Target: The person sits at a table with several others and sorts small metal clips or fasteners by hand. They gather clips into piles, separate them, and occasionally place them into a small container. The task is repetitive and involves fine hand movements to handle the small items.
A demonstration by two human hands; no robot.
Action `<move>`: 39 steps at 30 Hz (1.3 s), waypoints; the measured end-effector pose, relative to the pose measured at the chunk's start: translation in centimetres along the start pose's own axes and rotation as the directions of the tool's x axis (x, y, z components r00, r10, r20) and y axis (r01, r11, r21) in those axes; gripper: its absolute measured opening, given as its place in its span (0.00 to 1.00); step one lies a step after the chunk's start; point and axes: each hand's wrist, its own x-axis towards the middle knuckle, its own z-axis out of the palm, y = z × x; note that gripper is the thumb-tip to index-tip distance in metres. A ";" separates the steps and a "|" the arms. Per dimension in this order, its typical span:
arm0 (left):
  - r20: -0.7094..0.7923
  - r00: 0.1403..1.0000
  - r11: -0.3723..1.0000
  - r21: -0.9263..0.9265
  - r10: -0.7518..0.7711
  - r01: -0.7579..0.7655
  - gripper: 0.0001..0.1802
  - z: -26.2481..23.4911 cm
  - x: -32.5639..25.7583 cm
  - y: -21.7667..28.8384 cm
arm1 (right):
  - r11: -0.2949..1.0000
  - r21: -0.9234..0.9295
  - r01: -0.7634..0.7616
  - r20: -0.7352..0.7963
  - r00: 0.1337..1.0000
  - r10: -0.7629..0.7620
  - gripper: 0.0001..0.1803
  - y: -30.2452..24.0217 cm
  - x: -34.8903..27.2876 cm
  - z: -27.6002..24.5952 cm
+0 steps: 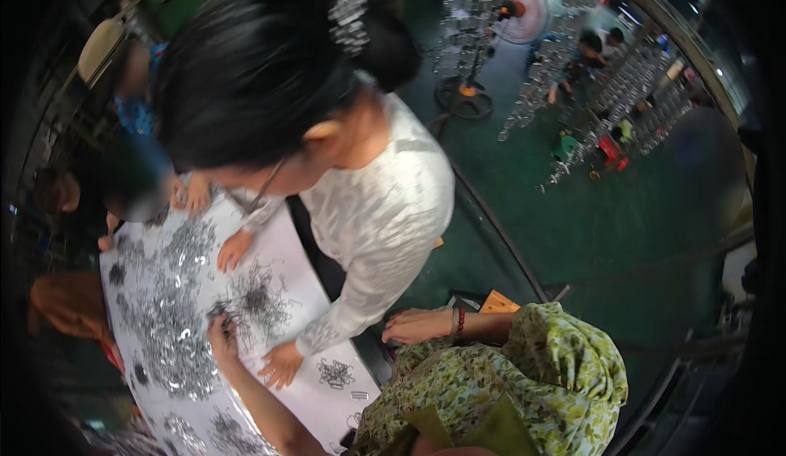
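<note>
The yellow-green floral shirt (491, 374) of the person at work lies nearest, at the lower edge. Beyond it leans a co-worker in a pale, glossy long-sleeved top (377, 186), over a white, smooth tabletop (282, 239) that slants away to the left. Down the tabletop's far side runs a broad spread of shiny silver metal pieces (172, 333). Nearer the co-worker lies a loose tangle of dark, thin bent-wire pieces (260, 299) — it sits apart from the silver spread, perhaps so that the two kinds do not mix, and the pale surface probably makes such thin wire easier to see.

The person's left hand (221, 341) reaches to the near left border of this tangle, fingers bent over dark wire; the tangle extends just ahead of it and to its right. Whether the fingertips pinch a piece, I cannot tell. The right hand (416, 326) rests well apart from the wire, beyond the tabletop's edge, its fingers loosely bent and close together — likely just resting; its palm is hidden. The co-worker's nearer hand (282, 363) lies flat between the left hand and a small dark wire clump (336, 374). Smallest is a red bead bracelet (461, 322) on the right wrist.
</note>
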 end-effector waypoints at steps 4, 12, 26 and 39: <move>0.012 0.987 0.987 0.024 0.161 -0.161 0.07 4.5 -2.0 5.9 | 0.990 0.033 -0.134 -0.010 0.991 0.134 0.16 0.3 -1.4 -0.2; 0.022 0.998 0.981 -0.186 -0.057 0.060 0.13 -1.7 4.0 -1.5 | 0.995 0.023 -0.093 -0.018 0.996 0.093 0.15 0.3 -0.9 -1.3; -0.126 0.990 0.990 -0.129 -0.066 0.049 0.04 -4.5 4.0 1.6 | 0.997 -0.011 -0.071 -0.096 0.993 0.069 0.14 -1.2 -0.8 -0.3; 0.004 0.981 0.980 -0.027 0.195 -0.195 0.08 -5.1 2.4 5.4 | 0.996 -0.087 0.022 -0.226 0.973 -0.041 0.11 -1.7 -0.5 1.7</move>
